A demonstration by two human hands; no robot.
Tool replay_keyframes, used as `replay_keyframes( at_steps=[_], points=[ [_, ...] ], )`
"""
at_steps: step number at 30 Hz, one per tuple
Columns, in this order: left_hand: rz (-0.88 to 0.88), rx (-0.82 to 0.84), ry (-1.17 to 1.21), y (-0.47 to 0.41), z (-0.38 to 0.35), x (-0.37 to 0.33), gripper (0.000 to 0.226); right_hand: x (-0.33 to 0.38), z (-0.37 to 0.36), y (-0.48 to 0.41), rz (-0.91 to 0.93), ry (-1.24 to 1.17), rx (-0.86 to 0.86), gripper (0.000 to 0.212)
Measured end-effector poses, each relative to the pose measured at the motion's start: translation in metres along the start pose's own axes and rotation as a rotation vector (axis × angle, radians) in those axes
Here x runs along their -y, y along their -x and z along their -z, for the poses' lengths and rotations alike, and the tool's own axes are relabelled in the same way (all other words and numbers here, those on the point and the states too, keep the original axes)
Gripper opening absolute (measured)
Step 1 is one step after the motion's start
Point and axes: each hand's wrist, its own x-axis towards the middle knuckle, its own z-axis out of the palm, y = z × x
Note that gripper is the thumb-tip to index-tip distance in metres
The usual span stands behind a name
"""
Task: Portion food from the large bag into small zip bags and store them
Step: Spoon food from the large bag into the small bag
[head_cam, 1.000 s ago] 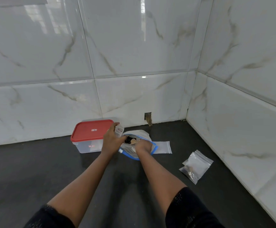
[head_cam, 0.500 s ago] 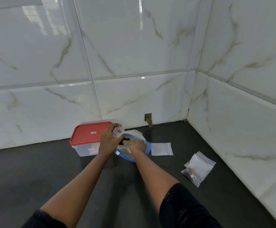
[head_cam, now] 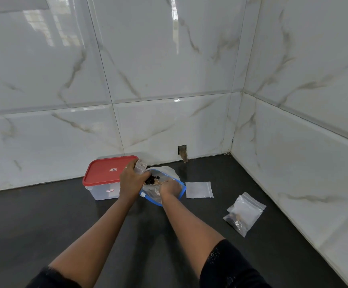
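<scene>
Two bare hands work over a dark counter [head_cam: 189,256] in the head view, close to the corner of a marble-tiled wall [head_cam: 169,69]. The left hand [head_cam: 130,181] is curled around a small zip bag [head_cam: 140,166], whose crumpled clear top sticks up past the fingers. The right hand [head_cam: 170,188] is reached into the mouth of the large bag [head_cam: 158,194], a clear pouch with a blue zip edge lying on the counter; its fingers are bent, and whether they grip anything cannot be told. Dark food pieces [head_cam: 151,180] show at the bag's mouth between the two hands. Just left, touching the left hand's outline, stands a clear container with a red lid [head_cam: 104,171]. An empty small bag [head_cam: 199,190] lies flat just right of the large one, and a filled small bag [head_cam: 243,214] lies farther right, nearer the side wall.
</scene>
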Motion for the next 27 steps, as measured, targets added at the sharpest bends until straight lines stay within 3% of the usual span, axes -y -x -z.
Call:
replay_keyframes(
  at_steps=[3, 13, 27],
  points=[
    [-0.003, 0.003, -0.002, 0.005, -0.004, -0.008, 0.029, -0.002, 0.004, 0.003, 0.016, 0.011, -0.039, 0.036],
    [0.103, 0.034, 0.102, 0.019, -0.01, -0.014, 0.055, -0.009, 0.035, 0.008, 0.16, 0.159, -0.159, 0.034],
    [0.088, 0.103, -0.025, 0.029, -0.015, -0.001, 0.055, -0.024, 0.044, 0.011, 0.093, 0.039, -0.204, 0.032]
  ],
)
